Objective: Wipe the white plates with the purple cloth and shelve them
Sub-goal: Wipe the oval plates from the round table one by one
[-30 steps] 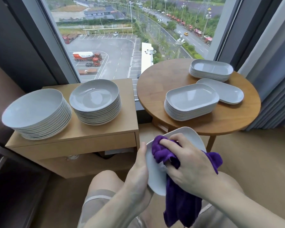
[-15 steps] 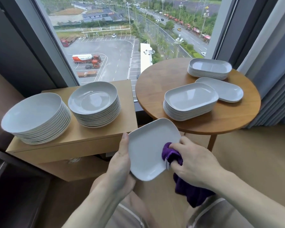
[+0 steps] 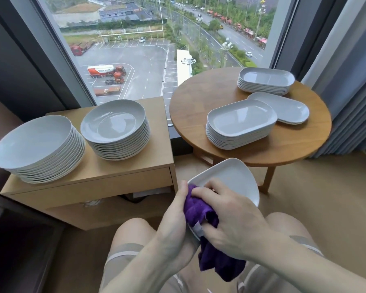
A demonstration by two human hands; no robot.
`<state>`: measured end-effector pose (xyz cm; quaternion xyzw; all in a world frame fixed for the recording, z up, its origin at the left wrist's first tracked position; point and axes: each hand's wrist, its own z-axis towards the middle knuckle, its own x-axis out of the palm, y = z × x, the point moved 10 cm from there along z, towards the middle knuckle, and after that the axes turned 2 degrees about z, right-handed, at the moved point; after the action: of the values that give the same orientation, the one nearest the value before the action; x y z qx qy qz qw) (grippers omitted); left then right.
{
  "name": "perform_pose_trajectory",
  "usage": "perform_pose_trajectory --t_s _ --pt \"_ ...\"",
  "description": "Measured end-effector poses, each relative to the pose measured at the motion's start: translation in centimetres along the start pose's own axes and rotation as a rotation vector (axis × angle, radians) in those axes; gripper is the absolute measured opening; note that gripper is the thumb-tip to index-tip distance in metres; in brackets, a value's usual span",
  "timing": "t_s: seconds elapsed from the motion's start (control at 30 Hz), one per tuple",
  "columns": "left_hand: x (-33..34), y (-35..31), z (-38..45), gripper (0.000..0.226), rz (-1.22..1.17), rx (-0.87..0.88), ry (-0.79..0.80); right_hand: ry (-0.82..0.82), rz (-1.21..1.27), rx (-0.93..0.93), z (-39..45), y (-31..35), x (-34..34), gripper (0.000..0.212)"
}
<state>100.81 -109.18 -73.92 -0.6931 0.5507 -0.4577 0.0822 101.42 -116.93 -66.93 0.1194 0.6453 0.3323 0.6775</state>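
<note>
Bottom centre of frame: left hand (image 3: 175,220) grips near edge of white plate (image 3: 230,178), thumb up along rim. Right hand (image 3: 230,216) bunches purple cloth (image 3: 199,210) against plate, fingers curled round it; contact spot hidden, probably lower face. Plate stacks (image 3: 114,132) sit on cabinet (image 3: 135,166) left, more on round table (image 3: 304,140) right.

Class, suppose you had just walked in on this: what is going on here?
A seated person is wiping a white plate over their lap. The left hand holds the plate's edge; the right hand presses a purple cloth against it. Two stacks of round plates sit on the wooden cabinet. The round table holds two stacks of oblong plates and a low pile of them.
</note>
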Motion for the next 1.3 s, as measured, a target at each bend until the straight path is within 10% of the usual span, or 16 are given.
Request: perform_pose_trajectory --t_s 0.4,0.8,1.3 --pt "-1.1 -3.5 -0.4 0.058 0.220 0.166 -0.084 -0.019 -0.170 0.424 1.8 -11.1 -3.8 0.032" --pt "-3.0 -4.6 -0.1 0.067 0.072 0.188 -0.218 0.216 -0.044 0.071 0.2 -1.1 2.1 0.033" --pt "-0.1 -1.2 -0.1 0.056 0.079 0.117 -0.053 -0.130 0.014 0.120 0.8 -1.8 -1.6 0.050"
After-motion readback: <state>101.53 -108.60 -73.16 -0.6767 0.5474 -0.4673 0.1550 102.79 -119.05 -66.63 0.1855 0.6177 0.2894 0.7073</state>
